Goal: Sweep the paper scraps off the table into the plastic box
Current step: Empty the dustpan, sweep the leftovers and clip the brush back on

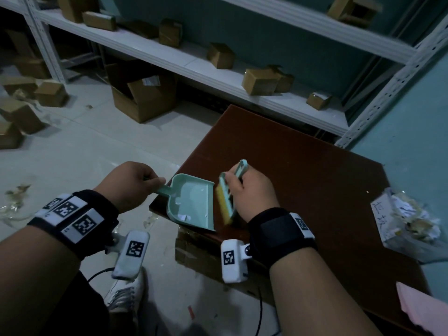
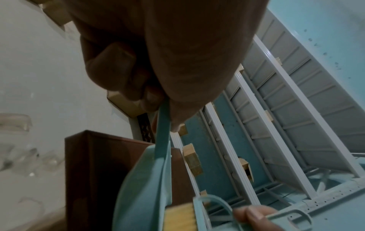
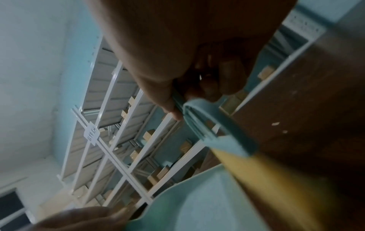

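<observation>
My left hand (image 1: pixel 131 183) grips the handle of a mint-green dustpan (image 1: pixel 191 200) held at the left edge of the dark wooden table (image 1: pixel 303 166). A couple of white paper scraps (image 1: pixel 184 217) lie in the pan. My right hand (image 1: pixel 252 192) holds a mint brush (image 1: pixel 224 204) with yellow bristles, right beside the pan's mouth. The clear plastic box (image 1: pixel 383 214) stands at the table's right edge, with crumpled paper inside. The left wrist view shows my left hand (image 2: pixel 138 70) curled round the pan handle (image 2: pixel 163 125). In the right wrist view my right hand (image 3: pixel 187 54) grips the brush (image 3: pixel 217 125), and small scraps (image 3: pixel 275 124) lie on the table.
White metal shelving (image 1: pixel 218 69) with cardboard boxes runs behind the table. More cardboard boxes (image 1: pixel 143 98) and litter sit on the tiled floor to the left. A pink sheet (image 1: pixel 424 309) lies at the table's near right corner. One tiny scrap (image 1: pixel 367 192) lies near the plastic box.
</observation>
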The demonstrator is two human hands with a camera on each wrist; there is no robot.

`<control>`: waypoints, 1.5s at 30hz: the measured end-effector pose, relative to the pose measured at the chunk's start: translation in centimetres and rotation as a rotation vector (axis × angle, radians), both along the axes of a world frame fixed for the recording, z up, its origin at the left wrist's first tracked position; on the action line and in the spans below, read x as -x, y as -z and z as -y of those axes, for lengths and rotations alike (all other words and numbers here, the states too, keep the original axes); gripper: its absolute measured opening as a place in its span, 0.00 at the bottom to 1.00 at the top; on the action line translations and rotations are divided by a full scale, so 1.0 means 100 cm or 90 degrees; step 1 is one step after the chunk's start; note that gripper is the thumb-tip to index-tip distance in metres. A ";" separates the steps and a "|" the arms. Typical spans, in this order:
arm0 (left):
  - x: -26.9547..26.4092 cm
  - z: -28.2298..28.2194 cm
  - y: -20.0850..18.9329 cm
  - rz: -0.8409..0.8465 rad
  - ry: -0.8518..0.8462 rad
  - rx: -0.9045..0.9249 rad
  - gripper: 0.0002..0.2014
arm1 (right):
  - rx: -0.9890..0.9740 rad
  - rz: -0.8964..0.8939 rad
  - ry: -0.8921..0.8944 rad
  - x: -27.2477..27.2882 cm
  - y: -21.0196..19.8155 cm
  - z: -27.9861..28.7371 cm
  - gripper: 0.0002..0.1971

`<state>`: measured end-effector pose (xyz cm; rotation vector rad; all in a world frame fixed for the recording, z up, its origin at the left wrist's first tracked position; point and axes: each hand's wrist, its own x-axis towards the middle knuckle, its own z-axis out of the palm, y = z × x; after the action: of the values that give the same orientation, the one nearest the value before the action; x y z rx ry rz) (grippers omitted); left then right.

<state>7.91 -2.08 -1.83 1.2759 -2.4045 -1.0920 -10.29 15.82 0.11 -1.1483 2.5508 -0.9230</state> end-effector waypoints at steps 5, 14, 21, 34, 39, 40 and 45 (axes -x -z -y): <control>0.002 -0.002 0.001 -0.038 -0.013 -0.042 0.16 | 0.081 0.061 0.072 0.011 -0.014 -0.007 0.12; 0.005 0.000 0.005 -0.056 -0.029 -0.077 0.17 | -0.202 -0.190 0.174 0.067 -0.012 -0.034 0.14; 0.013 -0.009 0.005 -0.038 0.005 -0.069 0.16 | -0.067 -0.081 -0.061 0.003 -0.004 0.001 0.13; 0.038 -0.034 0.008 -0.016 0.103 0.011 0.16 | -0.170 -0.246 0.305 0.081 -0.040 -0.119 0.15; 0.050 -0.042 0.012 0.001 0.144 0.040 0.17 | -0.348 -0.223 0.328 0.081 -0.028 -0.150 0.15; 0.052 -0.043 0.013 0.003 0.147 0.040 0.17 | -0.359 -0.202 0.323 0.078 -0.027 -0.152 0.16; 0.056 -0.050 0.016 0.013 0.146 0.036 0.17 | -0.159 -0.067 0.208 0.039 -0.019 -0.124 0.15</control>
<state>2.26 2.90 -3.40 1.0182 -2.6267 -1.0633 -14.19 28.22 1.99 -0.7423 2.8937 -0.5898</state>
